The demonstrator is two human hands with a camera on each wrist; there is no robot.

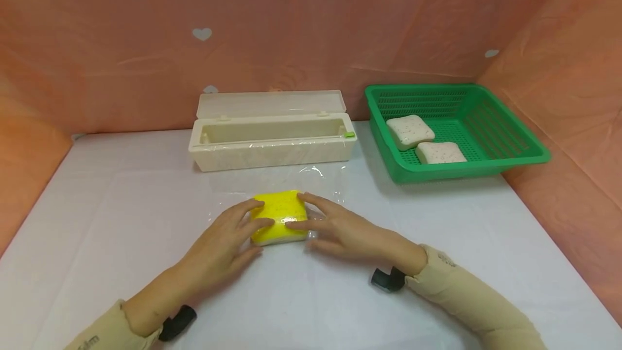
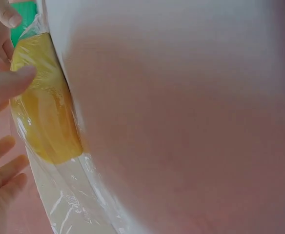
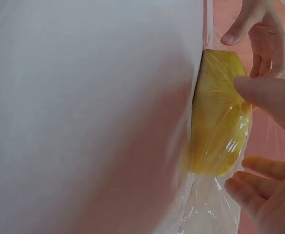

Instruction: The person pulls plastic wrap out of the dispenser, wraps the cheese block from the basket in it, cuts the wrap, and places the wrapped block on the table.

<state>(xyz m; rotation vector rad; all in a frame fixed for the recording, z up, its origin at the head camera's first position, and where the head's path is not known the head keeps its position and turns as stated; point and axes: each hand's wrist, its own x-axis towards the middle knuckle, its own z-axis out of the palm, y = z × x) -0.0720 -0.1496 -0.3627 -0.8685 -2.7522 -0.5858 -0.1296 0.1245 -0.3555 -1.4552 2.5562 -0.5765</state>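
Observation:
A yellow-topped block (image 1: 279, 209) with a pale lower edge lies on the white table, clear film (image 2: 50, 97) over it. From the left, my left hand (image 1: 218, 247) touches its top with spread, slightly bent fingertips, the thumb near its front left corner. My right hand (image 1: 347, 231) mirrors this on the right, fingertips at the block's top and right edge. In the right wrist view the yellow block (image 3: 218, 117) shows wrinkled, shiny film, and my right hand (image 3: 274, 141) has its thumb and fingers apart beside it.
A long cream box (image 1: 272, 154) with a raised lid stands behind the block, film stretching from its front across the table (image 1: 121, 204). At the back right is a green basket (image 1: 466, 169) holding two white speckled blocks (image 1: 410, 131). Orange cloth with hearts surrounds the table.

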